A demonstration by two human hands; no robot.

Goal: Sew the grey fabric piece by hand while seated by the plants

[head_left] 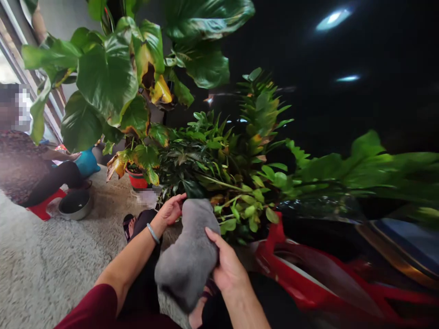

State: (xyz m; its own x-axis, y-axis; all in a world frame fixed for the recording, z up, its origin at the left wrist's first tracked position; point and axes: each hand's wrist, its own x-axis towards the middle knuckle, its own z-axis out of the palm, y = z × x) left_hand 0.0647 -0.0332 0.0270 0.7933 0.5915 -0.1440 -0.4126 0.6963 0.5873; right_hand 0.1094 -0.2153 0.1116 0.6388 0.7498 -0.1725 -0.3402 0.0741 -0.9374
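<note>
A soft grey plush piece [194, 249], narrower in its middle and wider at both ends, lies tilted above my lap. My right hand [228, 262] grips its right edge, thumb on top and the other fingers largely hidden underneath. Beside its upper left edge is my left hand [171, 211], palm turned toward the plush. Its fingers stretch forward, and whether they touch the fabric I cannot tell. A pale bangle [152, 233] circles my left wrist.
Leafy potted plants crowd the front, one in a red pot [136, 177]. On my right stands a blurred red plastic object [308, 274]. At left a person [25, 167] sits on a red stool [46, 204], near a grey basin [74, 204] and a blue bag-like thing [88, 163].
</note>
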